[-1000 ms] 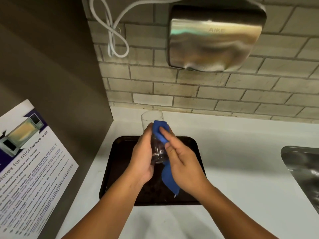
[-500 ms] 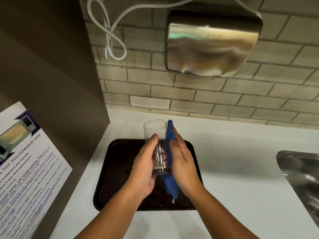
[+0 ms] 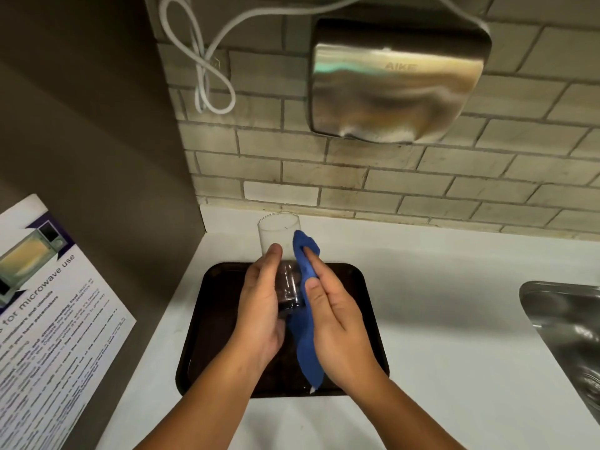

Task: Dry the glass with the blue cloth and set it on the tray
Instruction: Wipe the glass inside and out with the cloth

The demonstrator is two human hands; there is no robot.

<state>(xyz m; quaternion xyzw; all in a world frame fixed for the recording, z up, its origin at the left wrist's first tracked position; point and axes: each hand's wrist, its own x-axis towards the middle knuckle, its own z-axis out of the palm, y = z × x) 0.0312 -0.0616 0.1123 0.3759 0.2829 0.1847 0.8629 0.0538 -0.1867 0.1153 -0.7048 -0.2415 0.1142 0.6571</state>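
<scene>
A clear drinking glass [image 3: 279, 235] is held upright above the dark brown tray [image 3: 217, 323], mouth toward the wall. My left hand [image 3: 259, 306] grips its lower half from the left, thumb on the near side. My right hand [image 3: 337, 326] presses the blue cloth [image 3: 305, 323] against the glass's right side; the cloth bunches over my fingertips near the rim and hangs down past my palm over the tray. The base of the glass is partly hidden between my hands.
The tray lies on a white counter [image 3: 438, 319] against a brick wall. A steel sink [image 3: 571, 323] is at the right edge. A steel hand dryer [image 3: 396, 82] hangs above. A grey side panel with a microwave notice [image 3: 48, 319] stands at the left.
My right hand has shifted the cloth on the glass's right side, from flat against it to bunched near the rim. The left hand keeps its grip on the glass.
</scene>
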